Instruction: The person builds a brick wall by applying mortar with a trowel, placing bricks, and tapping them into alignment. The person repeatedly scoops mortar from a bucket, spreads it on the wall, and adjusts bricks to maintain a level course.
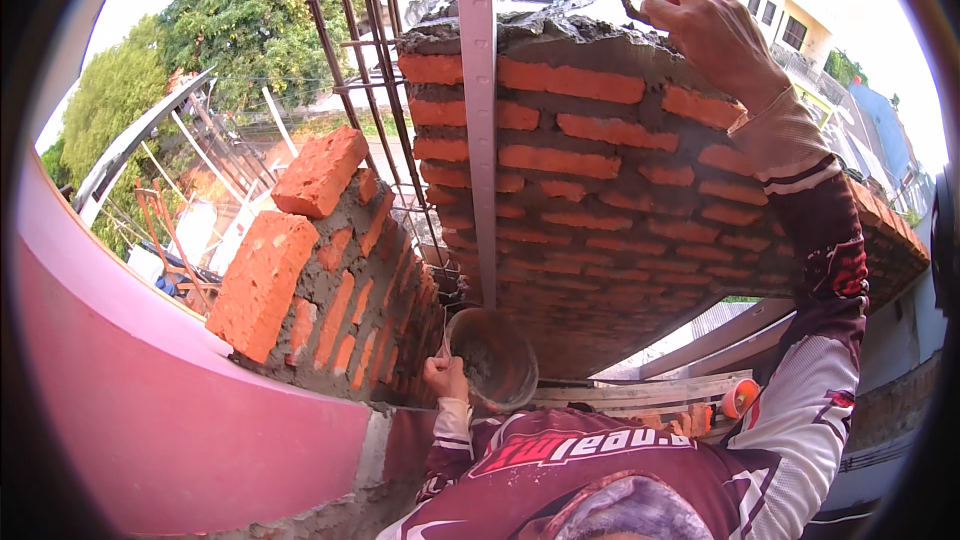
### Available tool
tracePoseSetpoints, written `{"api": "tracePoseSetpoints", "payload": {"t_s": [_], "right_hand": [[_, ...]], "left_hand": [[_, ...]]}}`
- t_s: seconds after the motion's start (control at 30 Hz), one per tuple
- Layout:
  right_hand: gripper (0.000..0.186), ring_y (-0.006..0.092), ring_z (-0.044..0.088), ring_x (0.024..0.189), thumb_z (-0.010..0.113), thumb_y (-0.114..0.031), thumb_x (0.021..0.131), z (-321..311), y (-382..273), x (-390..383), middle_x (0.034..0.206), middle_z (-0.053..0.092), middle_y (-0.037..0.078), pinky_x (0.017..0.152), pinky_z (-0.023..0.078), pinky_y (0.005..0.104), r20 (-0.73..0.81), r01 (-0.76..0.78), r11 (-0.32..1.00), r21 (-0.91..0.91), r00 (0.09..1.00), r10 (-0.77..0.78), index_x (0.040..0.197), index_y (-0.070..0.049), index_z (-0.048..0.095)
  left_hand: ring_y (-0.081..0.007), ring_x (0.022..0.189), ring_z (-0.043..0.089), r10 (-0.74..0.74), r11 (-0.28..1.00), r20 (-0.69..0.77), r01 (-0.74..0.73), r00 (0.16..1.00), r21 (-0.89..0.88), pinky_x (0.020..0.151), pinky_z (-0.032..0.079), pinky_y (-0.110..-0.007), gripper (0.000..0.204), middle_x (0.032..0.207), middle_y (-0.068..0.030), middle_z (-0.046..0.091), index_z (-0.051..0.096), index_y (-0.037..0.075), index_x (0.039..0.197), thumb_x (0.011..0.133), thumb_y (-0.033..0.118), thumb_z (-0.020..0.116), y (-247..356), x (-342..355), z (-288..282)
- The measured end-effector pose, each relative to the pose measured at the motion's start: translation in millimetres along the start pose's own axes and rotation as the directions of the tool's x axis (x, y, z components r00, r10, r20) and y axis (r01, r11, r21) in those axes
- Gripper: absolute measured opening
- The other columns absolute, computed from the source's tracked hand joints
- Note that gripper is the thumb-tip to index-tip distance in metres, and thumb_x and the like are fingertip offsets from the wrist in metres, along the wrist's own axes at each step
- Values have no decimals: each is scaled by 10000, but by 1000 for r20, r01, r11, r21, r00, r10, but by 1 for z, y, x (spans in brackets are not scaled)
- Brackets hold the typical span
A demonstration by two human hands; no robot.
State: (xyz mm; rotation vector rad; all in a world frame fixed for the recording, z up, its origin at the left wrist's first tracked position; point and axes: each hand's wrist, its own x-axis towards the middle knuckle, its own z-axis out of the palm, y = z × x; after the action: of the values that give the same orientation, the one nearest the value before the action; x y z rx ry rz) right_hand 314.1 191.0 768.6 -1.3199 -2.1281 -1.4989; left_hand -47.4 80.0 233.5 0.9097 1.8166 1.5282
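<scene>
My right hand [705, 40] is raised at the top of a red brick wall [570, 165], its fingers closed. From it a thin, mortar-smeared trowel [600, 0] reaches left over the wet grey mortar [540, 32] on the top course; its handle is hidden in my fist. Lower down, my left hand [446, 378] is closed at the left side of a dark round bucket [518, 380], gripping its edge or handle; which one I cannot tell. Some grey mortar shows inside the bucket. A vertical metal straightedge [480, 120] stands against the wall's face.
To the left, a second brick wall [350, 310] carries two loose bricks, one [320, 172] above another [262, 285]. Upright steel rebar [370, 60] rises between the walls. A pink curved wall [190, 410] borders the left. An orange round object [740, 398] lies near wooden boards [640, 390].
</scene>
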Motion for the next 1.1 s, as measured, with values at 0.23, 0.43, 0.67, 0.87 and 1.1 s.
{"api": "tracePoseSetpoints", "payload": {"t_s": [0.23,0.43,0.67,0.87,1.1], "right_hand": [[310,309,666,1045,723,-176,884,36,-6,39,1075,627,82,880,544,447,111,-191,948,253,980,168,1183,-155,641],[367,348,669,1036,745,-170,869,73,-27,78,1124,636,77,868,538,480,203,-190,901,391,972,117,1221,-164,642],[301,321,670,981,711,-87,871,56,-20,57,1082,616,51,825,545,464,29,-11,975,220,1000,5,1152,-182,659],[242,278,654,988,659,-88,913,27,15,3,1059,604,49,862,525,455,41,15,999,45,999,-16,1132,-188,674],[280,330,673,907,633,-70,907,-17,14,-61,953,653,116,795,530,444,93,-274,921,276,962,258,1182,-123,655]], "left_hand": [[-127,633,478,48,999,30,-48,998,-17,609,445,-328,263,672,-11,529,483,35,682,706,87,740,-18,-1,1],[-162,650,522,-4,999,-25,3,1000,-50,659,476,-350,268,687,-38,548,475,35,704,706,70,741,-34,-7,-4],[-175,667,530,-13,996,-41,9,999,-87,675,481,-360,257,704,-44,553,490,34,735,711,76,742,-49,-7,-9],[-179,685,554,-35,999,-13,35,999,6,699,494,-367,248,712,-55,579,508,32,734,717,82,750,-42,-5,-14],[-160,678,549,11,1000,-4,-11,1000,7,689,491,-349,231,718,-46,588,516,33,723,729,59,745,-30,-5,-7]]}}
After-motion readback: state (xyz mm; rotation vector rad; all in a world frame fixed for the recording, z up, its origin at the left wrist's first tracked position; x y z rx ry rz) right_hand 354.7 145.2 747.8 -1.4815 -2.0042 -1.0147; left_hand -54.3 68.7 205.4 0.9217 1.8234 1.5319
